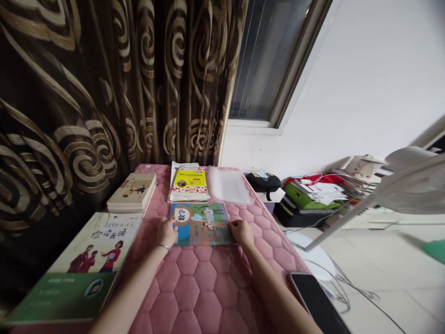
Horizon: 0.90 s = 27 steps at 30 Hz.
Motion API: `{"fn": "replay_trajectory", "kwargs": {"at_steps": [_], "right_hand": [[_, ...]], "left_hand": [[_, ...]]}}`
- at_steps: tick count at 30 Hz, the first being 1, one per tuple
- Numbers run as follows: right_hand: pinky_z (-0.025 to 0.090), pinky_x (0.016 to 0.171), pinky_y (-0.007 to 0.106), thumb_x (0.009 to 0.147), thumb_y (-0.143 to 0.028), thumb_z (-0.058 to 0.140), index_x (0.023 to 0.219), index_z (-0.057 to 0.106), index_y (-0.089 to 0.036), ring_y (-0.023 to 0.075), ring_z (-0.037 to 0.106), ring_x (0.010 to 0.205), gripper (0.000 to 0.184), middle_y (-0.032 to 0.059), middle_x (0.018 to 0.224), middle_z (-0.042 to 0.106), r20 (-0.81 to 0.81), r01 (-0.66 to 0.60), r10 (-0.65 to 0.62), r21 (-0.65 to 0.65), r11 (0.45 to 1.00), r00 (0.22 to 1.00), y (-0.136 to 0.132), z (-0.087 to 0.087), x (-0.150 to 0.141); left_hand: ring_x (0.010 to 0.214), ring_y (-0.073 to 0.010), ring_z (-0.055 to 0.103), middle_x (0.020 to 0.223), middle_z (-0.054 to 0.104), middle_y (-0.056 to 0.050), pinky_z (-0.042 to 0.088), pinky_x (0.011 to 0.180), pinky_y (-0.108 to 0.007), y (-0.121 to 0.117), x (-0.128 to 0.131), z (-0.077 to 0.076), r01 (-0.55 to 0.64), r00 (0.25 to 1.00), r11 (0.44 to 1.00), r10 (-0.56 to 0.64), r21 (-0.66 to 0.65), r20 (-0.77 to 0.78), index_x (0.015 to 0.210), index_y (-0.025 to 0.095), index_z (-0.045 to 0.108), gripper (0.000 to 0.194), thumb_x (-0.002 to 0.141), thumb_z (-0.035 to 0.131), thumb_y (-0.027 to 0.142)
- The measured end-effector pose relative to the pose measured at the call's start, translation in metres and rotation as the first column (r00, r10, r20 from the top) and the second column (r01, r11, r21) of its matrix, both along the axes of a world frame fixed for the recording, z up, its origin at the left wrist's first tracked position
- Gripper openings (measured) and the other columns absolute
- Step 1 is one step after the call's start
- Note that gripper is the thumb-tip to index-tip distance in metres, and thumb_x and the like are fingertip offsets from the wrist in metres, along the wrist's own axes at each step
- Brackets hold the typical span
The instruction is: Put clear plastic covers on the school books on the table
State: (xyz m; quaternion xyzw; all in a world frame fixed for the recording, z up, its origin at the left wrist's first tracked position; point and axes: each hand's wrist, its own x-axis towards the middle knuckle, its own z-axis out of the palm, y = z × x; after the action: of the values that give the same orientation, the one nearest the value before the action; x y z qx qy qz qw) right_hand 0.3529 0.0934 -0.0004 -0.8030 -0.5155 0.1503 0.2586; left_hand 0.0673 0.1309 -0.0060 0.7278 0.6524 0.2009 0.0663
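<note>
A blue and green math textbook (201,225) lies sideways on the pink quilted cover (194,297), with a clear sheen over its front. My left hand (167,233), a bracelet at its wrist, grips the book's left edge with curled fingers. At the right edge my right hand (242,232) pinches the book between thumb and fingers. Just beyond it sits a small pile topped by a yellow booklet (189,180). Beside that pile, several clear plastic book covers (229,186) lie flat.
On the left are a stack of beige books (134,190) and a large green and white book (79,278). A dark-screened phone (318,301) rests near the right edge. Beyond that edge stand a white fan (378,195), a black case (263,181) and loose cables (344,283).
</note>
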Motion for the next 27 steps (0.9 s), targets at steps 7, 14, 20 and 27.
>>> {"fn": "replay_trajectory", "kwargs": {"at_steps": [7, 14, 20, 27], "right_hand": [[0.046, 0.065, 0.025, 0.085, -0.031, 0.057, 0.088, 0.076, -0.019, 0.0235, 0.070, 0.088, 0.022, 0.0088, 0.091, 0.075, 0.001, 0.012, -0.012, 0.000, 1.000, 1.000, -0.003, -0.002, -0.001], [0.047, 0.066, 0.026, 0.085, -0.032, 0.057, 0.089, 0.075, -0.019, 0.0238, 0.069, 0.088, 0.022, 0.0095, 0.090, 0.075, -0.003, 0.036, -0.036, 0.009, 0.999, 0.999, -0.004, -0.005, -0.003], [0.045, 0.063, 0.023, 0.084, -0.029, 0.058, 0.098, 0.069, -0.021, 0.0179, 0.067, 0.080, 0.020, 0.0029, 0.089, 0.073, -0.009, 0.020, -0.019, 0.035, 0.999, 1.000, -0.005, -0.006, -0.003], [0.044, 0.085, 0.028, 0.086, -0.020, 0.052, 0.092, 0.075, -0.022, 0.0223, 0.059, 0.100, 0.023, 0.0096, 0.103, 0.066, 0.117, -0.116, 0.104, 0.098, 0.988, 0.988, -0.014, 0.005, -0.009]], "left_hand": [[0.107, -0.0224, 0.057, 0.111, 0.059, -0.011, 0.042, 0.098, -0.036, -0.001, -0.009, -0.006, 0.010, 1.000, 0.998, -0.011, 0.068, 0.011, 0.106, 0.017, 0.071, 0.029, 0.084, 0.052, 0.015], [0.112, -0.0265, 0.055, 0.121, 0.055, -0.014, 0.043, 0.098, -0.038, -0.005, -0.007, -0.003, 0.037, 0.999, 0.992, -0.034, 0.123, -0.028, 0.105, 0.016, 0.070, 0.028, 0.085, 0.051, 0.015], [0.112, -0.0228, 0.055, 0.121, 0.062, -0.006, 0.035, 0.105, -0.044, -0.032, 0.019, 0.014, 0.407, 0.908, 0.894, -0.373, 0.187, -0.192, 0.092, 0.023, 0.070, 0.029, 0.088, 0.045, 0.009], [0.101, -0.0168, 0.062, 0.108, 0.070, -0.004, 0.036, 0.105, -0.044, -0.051, 0.030, 0.011, 0.534, 0.846, 0.830, -0.527, 0.161, -0.085, 0.097, 0.023, 0.070, 0.032, 0.084, 0.046, 0.005]]}}
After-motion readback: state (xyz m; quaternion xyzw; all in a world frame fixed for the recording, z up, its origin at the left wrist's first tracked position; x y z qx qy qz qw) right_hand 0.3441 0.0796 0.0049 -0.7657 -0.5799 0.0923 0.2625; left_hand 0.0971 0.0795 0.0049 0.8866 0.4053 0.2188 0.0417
